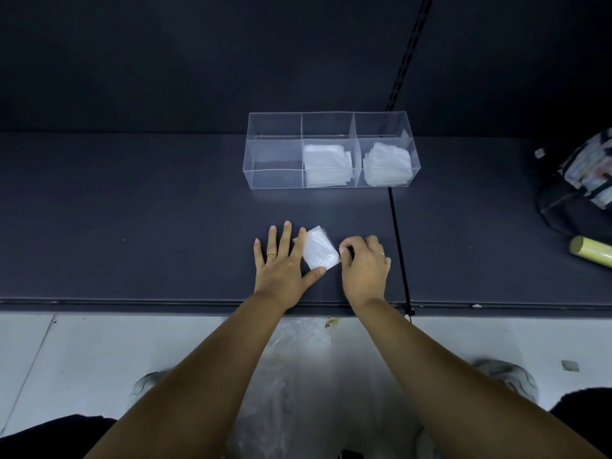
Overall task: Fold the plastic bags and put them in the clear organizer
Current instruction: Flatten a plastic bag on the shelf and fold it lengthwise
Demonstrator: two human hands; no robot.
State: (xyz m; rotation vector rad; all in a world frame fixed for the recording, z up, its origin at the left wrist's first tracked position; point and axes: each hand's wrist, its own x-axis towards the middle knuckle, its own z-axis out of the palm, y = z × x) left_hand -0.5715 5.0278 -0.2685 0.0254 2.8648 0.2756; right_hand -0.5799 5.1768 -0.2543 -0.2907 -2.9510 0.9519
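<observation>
A small folded white plastic bag (319,250) lies on the dark shelf between my hands. My left hand (284,260) lies flat with fingers spread, its index finger and thumb touching the bag's left edge and lower corner. My right hand (364,265) has curled fingers and pinches the bag's right edge. Behind them stands the clear organizer (275,180) with three compartments. Folded bags fill the middle compartment (326,165) and the right compartment (387,165); the left one holds nothing visible.
A black seam strip (399,246) runs down the shelf just right of my right hand. A yellow-green roll (591,251) and a dark bag with patterned cloth (583,183) lie at the far right. Loose clear plastic (298,376) lies below the shelf edge on the pale floor.
</observation>
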